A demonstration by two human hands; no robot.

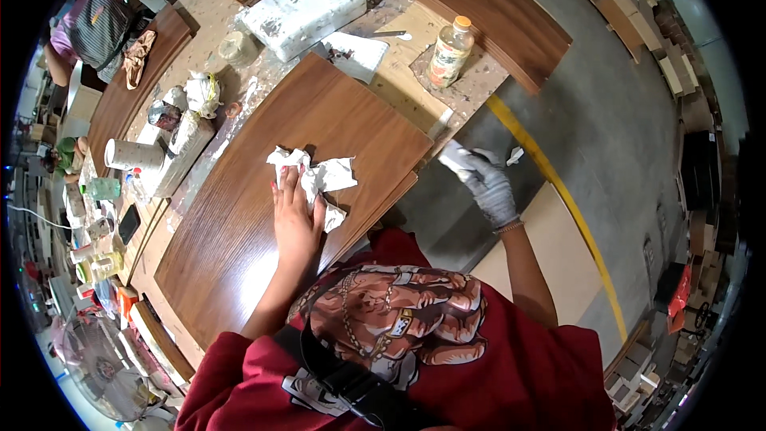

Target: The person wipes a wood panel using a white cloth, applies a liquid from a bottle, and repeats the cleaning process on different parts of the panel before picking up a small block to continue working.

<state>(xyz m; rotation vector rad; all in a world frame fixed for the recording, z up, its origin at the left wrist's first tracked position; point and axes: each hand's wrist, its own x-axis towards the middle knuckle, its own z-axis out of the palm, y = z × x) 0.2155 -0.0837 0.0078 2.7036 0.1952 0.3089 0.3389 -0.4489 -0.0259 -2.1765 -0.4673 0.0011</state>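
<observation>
My bare left hand (pixel 296 213) lies over crumpled white tissue (pixel 333 175) on a brown wood-grain board (pixel 239 215). Its fingers are stretched out with the nails up, pressing the tissue against the surface. On my right hand (pixel 490 195) is a grey glove. That hand grips a small whitish block (pixel 456 157) just off the board's right corner; its exact kind I cannot make out. Beneath the top board the edge of another board shows. A scrap of white paper (pixel 515 156) appears right of the glove, over the grey floor.
Beyond the board are a paint-spattered white block (pixel 307 12), a bottle with an orange cap (pixel 451 52) and a long brown panel (pixel 479 8). Cups and jars crowd the left, near a phone (pixel 128 224) and a fan (pixel 100 367). Another person (pixel 92 28) stands far left.
</observation>
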